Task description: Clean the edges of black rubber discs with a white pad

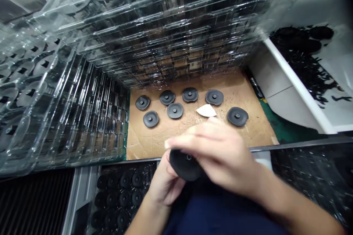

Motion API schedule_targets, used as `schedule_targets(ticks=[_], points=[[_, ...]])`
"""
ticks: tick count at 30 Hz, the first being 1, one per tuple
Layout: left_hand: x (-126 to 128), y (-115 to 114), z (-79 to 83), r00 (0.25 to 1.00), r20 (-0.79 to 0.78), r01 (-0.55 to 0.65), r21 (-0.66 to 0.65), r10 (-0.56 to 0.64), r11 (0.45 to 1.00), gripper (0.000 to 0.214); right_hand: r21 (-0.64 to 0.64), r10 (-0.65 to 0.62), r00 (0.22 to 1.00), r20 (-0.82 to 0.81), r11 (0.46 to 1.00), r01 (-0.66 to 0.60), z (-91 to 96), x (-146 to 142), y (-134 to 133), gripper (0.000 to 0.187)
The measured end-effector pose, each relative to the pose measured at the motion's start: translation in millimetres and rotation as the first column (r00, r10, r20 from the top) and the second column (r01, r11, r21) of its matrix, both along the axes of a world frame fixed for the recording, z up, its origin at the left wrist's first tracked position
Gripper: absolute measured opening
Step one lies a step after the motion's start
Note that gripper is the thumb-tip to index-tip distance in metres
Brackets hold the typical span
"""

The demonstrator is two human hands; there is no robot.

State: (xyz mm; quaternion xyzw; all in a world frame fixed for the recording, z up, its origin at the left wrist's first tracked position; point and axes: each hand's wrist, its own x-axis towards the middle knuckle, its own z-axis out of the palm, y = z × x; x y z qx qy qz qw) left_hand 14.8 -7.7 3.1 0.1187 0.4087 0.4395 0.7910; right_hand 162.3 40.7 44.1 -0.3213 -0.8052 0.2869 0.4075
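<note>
A round black plastic disc (185,167) with a small raised hub is held near my body, over the front edge of the bench. My left hand (167,185) grips its left rim from below. Across its top lies my right hand (220,150), fingers pressed together and blurred by motion; whether these pinch anything small is hidden. Beyond my hands, several similar black discs (174,111) are spread over a cardboard sheet (146,139). Among them sits a small white pointed piece (206,110), just past my right fingers.
Tall stacks of clear plastic trays (171,29) holding black parts wall in the back and left. At right, a white bin (298,77) contains loose black pieces. A black marker-like stick (255,84) lies beside it. Below the bench edge is another tray of black discs (124,198).
</note>
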Motion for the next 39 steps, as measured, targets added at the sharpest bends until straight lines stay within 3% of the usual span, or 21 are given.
schedule_targets(ticks=[3,6,9,12,19,23,28,35,37,39], points=[[-5,0,5.2,0.994,0.057,-0.093,0.041,0.090,0.995,0.062,-0.329,-0.147,0.989,0.020,0.933,0.145,-14.1,22,0,0.020],[-9,-1,8.1,0.985,0.114,-0.138,0.045,0.132,0.989,0.057,-0.600,-0.302,0.953,0.003,0.762,0.244,-35.2,38,-10,0.018],[-10,-1,6.2,0.979,0.171,-0.121,0.057,0.110,0.991,0.054,-0.787,-0.343,0.938,-0.049,0.592,0.175,-55.3,40,-25,0.023],[-10,0,4.4,0.974,0.212,-0.096,0.049,0.084,0.994,0.054,-0.844,-0.317,0.945,-0.078,0.526,0.107,-66.5,35,-33,0.026],[-9,1,12.4,0.986,0.163,-0.047,0.022,0.042,0.999,0.052,-0.859,-0.312,0.949,-0.041,0.497,0.126,-65.6,32,-29,0.031],[-9,-1,8.5,0.988,0.147,-0.050,0.018,0.047,0.999,0.051,-0.854,-0.286,0.958,-0.020,0.503,0.132,-66.5,30,-30,0.027],[-8,-3,-0.3,0.981,0.178,-0.083,0.041,0.074,0.996,0.055,-0.804,-0.200,0.979,0.039,0.576,0.150,-69.3,28,-32,0.028],[-8,-1,3.5,0.983,0.171,-0.066,0.000,0.065,0.998,0.052,-0.712,-0.249,0.964,0.090,0.661,0.237,-77.4,30,-26,0.029],[-6,-1,0.9,0.978,0.192,-0.082,0.014,0.078,0.997,0.052,-0.703,-0.275,0.956,0.099,0.661,0.263,-71.1,32,-22,0.029],[-4,-1,-1.8,0.976,0.196,-0.102,0.020,0.096,0.995,0.055,-0.635,-0.349,0.933,0.091,0.701,0.324,-55.6,31,-20,0.026]])
